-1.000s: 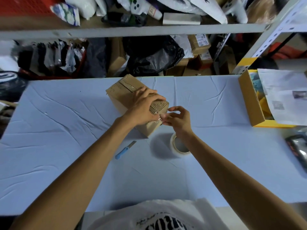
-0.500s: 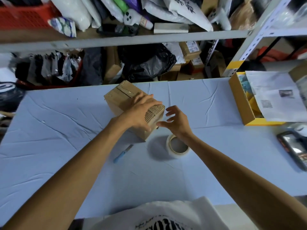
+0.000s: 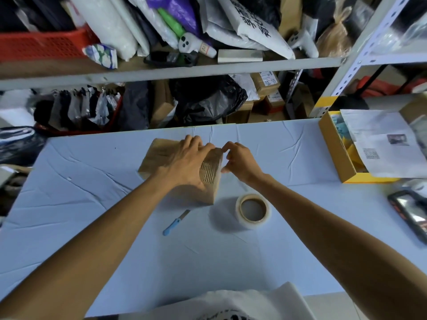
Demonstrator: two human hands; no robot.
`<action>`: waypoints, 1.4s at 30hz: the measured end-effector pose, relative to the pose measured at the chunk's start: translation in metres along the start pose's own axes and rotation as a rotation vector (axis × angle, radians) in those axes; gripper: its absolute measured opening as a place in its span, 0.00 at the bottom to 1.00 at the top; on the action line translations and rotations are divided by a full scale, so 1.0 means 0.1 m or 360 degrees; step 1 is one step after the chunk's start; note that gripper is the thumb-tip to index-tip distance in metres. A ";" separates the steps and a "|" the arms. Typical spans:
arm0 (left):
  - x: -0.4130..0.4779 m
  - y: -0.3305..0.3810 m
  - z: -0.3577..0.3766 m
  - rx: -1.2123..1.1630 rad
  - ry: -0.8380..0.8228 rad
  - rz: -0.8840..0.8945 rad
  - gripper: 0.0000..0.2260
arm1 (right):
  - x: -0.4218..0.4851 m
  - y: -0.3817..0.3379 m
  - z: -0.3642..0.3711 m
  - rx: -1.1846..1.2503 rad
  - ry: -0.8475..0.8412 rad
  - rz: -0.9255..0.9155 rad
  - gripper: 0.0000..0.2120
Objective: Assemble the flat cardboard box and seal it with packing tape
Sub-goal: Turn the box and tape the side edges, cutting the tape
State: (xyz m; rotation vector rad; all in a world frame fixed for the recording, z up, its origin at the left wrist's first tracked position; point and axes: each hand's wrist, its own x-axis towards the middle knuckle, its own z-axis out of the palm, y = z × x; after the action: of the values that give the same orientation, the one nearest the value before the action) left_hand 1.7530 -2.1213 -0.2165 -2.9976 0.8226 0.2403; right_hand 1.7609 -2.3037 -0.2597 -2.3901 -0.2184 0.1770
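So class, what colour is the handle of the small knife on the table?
Light blue, clearest in the head view.

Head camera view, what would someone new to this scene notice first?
Two bare hands, left hand flat on top and right hand at the right end, press on a small brown cardboard box mid-table. Nearer the person lie a roll of clear packing tape and a blue-handled utility knife on the pale blue tablecloth. Behind, crammed metal shelves fill the background.
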 end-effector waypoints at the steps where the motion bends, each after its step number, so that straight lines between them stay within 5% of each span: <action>1: -0.01 0.00 0.03 0.0018 0.0002 -0.0073 0.49 | -0.02 0.00 -0.03 -0.0017 0.0000 0.0038 0.23; 4: -0.05 -0.03 0.09 -0.0173 -0.0045 -0.0273 0.48 | -0.17 0.12 -0.13 -0.0233 -0.0100 0.0037 0.20; 8: -0.07 -0.04 0.15 -0.0233 -0.0005 -0.0297 0.49 | -0.57 0.40 -0.13 -0.0489 -0.0599 0.0143 0.12; 12: -0.05 -0.01 0.15 -0.0196 -0.0079 -0.0175 0.46 | -0.91 0.62 0.08 -0.0846 -0.1067 0.0206 0.27; 14: -0.03 -0.01 0.13 -0.0210 -0.0159 -0.0158 0.44 | -0.99 0.71 0.18 -0.0990 -0.1143 0.0149 0.27; 17: -0.02 -0.03 0.14 -0.0175 -0.0125 -0.0177 0.46 | -1.01 0.75 0.23 -0.1055 -0.1037 0.0047 0.19; 28: 0.00 -0.03 -0.02 -0.0613 -0.0251 -0.0244 0.47 | -0.65 0.02 -0.63 -0.0392 -0.0311 -0.0088 0.20; 34: 0.01 0.19 -0.42 -0.1897 -0.0055 -0.0217 0.30 | -0.55 -0.38 -0.97 -0.0381 -0.0159 -0.0300 0.21; 42: -0.06 0.32 -0.46 -0.1704 0.0368 -0.0350 0.13 | -0.51 -0.52 -0.98 -0.0398 -0.0104 -0.0337 0.18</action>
State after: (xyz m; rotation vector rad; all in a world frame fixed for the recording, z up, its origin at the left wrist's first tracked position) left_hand 1.7381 -2.1490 -0.1697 -4.1418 0.4139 0.4479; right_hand 1.7236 -2.3403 -0.1492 -2.5888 -0.5504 0.1351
